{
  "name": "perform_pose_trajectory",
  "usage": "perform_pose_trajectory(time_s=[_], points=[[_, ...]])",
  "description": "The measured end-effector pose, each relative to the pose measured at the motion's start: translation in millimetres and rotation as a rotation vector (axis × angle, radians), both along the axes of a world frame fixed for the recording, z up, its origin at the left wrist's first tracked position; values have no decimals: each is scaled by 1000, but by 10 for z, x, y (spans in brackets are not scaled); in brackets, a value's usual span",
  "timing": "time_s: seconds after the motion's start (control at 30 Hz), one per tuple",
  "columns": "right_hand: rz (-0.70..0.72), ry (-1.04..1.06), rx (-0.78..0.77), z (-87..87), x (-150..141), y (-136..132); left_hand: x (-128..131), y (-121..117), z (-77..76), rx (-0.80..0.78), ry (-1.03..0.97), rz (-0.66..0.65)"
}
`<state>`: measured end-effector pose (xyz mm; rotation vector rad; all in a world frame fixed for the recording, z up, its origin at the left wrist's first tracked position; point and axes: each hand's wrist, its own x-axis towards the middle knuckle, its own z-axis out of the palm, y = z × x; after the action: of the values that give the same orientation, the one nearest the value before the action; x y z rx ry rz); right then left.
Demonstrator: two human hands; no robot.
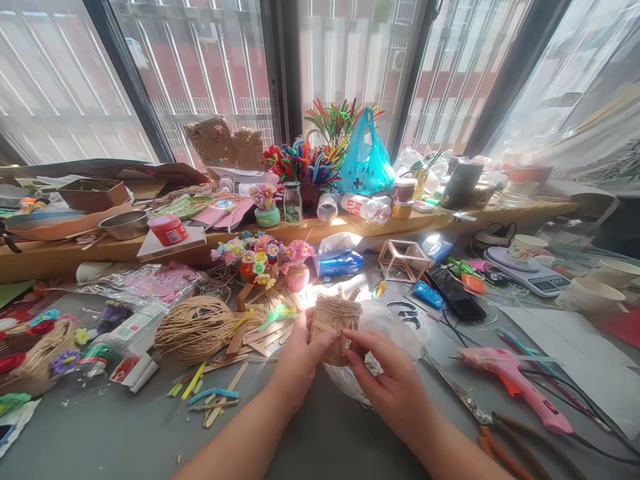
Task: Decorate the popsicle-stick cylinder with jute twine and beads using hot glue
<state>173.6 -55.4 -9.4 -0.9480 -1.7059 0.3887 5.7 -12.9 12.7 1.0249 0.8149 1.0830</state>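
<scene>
A small brown pot wrapped in twine (pixel 338 310) is held up above the middle of the table, its twine rim facing up and a few short brown pieces sticking out of the top. My left hand (pixel 300 353) is closed round its left side, with the thumb across the front. On the right side of the pot, the fingertips of my right hand (pixel 387 373) are pinched against its surface; any small piece between them is hidden. Behind and below it lies a crumpled clear plastic bag (pixel 387 327).
Left of my hands sit a ball of twine (pixel 195 328) and wooden sticks (pixel 233 393). A pink glue gun (pixel 520 387) and pliers (pixel 505 433) lie to the right. Farther back are a wooden frame (pixel 404 259), pipe-cleaner flowers (pixel 257 257), a phone (pixel 456 293) and a scale (pixel 530 270).
</scene>
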Motion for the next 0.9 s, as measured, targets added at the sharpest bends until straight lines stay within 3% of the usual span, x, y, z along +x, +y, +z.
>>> perform_pose_trajectory(time_s=[0.4,0.9], points=[[-142,134,-54,2,-7,-25,-36,-41,-81,160,130,-52],[-118,158,-130,0,8,-32,-32,-46,-106,196,161,-68]])
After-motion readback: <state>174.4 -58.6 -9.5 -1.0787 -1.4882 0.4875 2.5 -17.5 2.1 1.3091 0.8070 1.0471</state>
